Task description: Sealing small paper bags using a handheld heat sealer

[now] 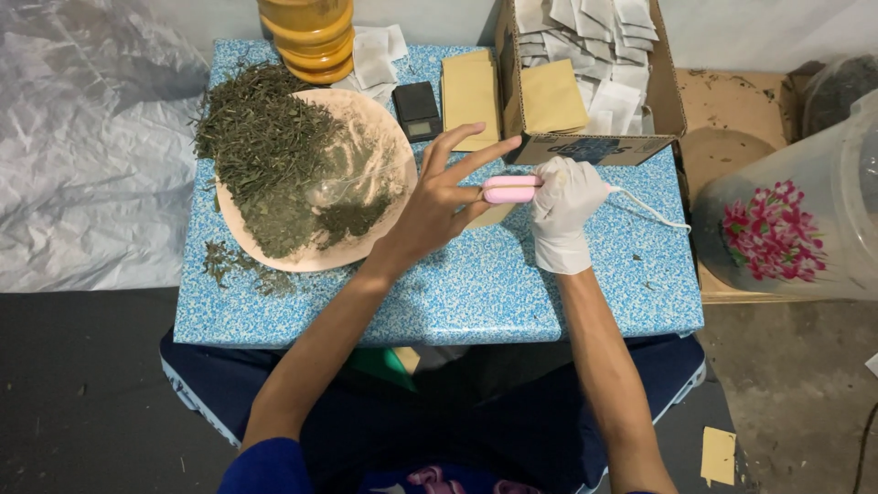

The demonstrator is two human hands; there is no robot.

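My right hand [564, 203], in a white glove, grips a small pink corded device [510, 189] over the blue speckled table [476, 284]. Its white cord [651, 209] trails off to the right. My bare left hand [441, 197] has fingers spread; the thumb and a finger pinch something tan under the pink device's left end, mostly hidden. Left of my hands, a shallow beige plate [395, 160] carries a heap of dried green leaves [265, 151] and a clear plastic scoop.
A cardboard box [590, 144] with white sachets and a tan envelope stands at the back right. A stack of tan envelopes [469, 90], a small black scale [417, 110], a yellow jar [311, 37] and a clear flowered bucket [796, 220] are nearby.
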